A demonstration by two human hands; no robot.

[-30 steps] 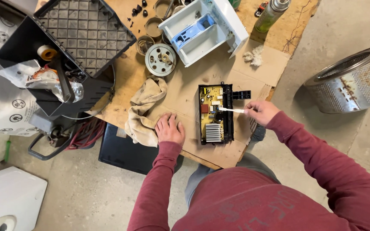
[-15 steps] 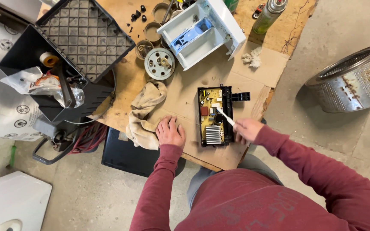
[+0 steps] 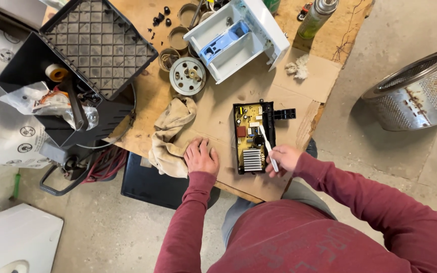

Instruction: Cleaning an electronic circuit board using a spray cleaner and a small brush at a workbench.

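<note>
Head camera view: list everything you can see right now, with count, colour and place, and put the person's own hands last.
circuit board: one, yellow-green in a black tray, on cardboard at the bench's near edge
white brush: one, slanting over the board
rag: one, beige, left of the board
pulley wheel: one, grey, above the rag
detergent drawer: one, white with a blue insert, far side of the bench
spray can: one, green, top right of the bench
black crate: one, left end of the bench, holding tape and bags
steel drum: one, perforated, on the floor at right
left hand: flat on the cardboard beside the rag
right hand: gripping the brush
</note>
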